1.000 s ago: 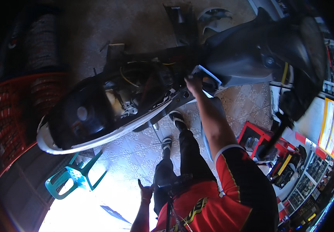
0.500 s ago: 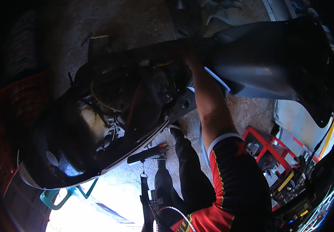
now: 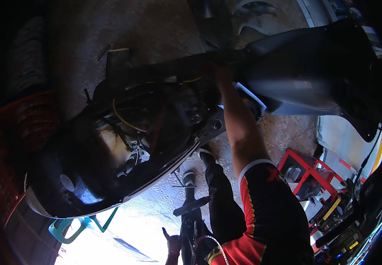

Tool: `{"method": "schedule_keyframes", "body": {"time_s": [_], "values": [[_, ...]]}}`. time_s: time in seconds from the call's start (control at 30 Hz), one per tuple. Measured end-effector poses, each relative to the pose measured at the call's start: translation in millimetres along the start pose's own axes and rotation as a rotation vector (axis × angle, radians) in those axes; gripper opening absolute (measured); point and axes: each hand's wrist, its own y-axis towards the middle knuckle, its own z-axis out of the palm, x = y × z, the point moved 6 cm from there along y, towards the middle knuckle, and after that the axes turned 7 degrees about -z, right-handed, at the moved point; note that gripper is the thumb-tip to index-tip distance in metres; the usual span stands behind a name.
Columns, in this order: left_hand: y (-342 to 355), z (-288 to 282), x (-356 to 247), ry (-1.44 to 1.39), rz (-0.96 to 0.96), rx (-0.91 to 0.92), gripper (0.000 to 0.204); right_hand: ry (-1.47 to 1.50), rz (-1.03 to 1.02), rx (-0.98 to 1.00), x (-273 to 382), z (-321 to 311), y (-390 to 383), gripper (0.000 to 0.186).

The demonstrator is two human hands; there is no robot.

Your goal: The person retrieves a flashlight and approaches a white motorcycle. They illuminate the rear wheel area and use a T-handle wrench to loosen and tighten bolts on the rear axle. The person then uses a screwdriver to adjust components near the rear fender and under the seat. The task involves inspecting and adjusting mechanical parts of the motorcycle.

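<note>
A partly stripped scooter (image 3: 76, 168) spans the view, its inner frame, hoses and a pale-stained part (image 3: 113, 143) exposed. My right hand (image 3: 222, 75) reaches into its shadowed middle, beside a dark smooth panel (image 3: 297, 75) and just beyond a white-edged opening (image 3: 252, 97); its fingers are lost in the dark, so what they touch cannot be made out. Low at the lower edge, my left hand (image 3: 172, 243) hangs by my leg with a digit stretched out and nothing visible in it. A dark bar-shaped object (image 3: 191, 205) is over my legs.
A turquoise plastic chair (image 3: 69, 229) stands at the lower left, below a red rack (image 3: 7, 137). A red wheeled tool stand (image 3: 310, 172) with assorted items is at the right. Loose body panels (image 3: 252, 15) lie on the tiled floor (image 3: 76, 57) beyond the scooter.
My right hand has moved from the white-edged part farther into the scooter's shadowed middle. The view has come closer, so the scooter fills more of it. The dark bar has come into sight over my legs.
</note>
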Motion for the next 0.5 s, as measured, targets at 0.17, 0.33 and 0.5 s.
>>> {"method": "schedule_keyframes", "body": {"time_s": [0.17, 0.33, 0.5], "values": [[-6.9, -10.3, 5.4, 0.021, 0.08, -0.004, 0.059, -0.156, -0.311, -0.196, 41.3, -48.4, -35.6, 0.029], [-23.6, -22.1, 17.5, 0.107, 0.264, -0.023, 0.062, 1.3, 0.054, -0.25, 54.1, -139.4, -168.0, 0.022], [-45.4, -31.0, 26.3, 0.575, 0.921, -0.152, 0.066, 1.438, 0.665, 0.09, 73.4, -197.5, -359.0, 0.02]]}}
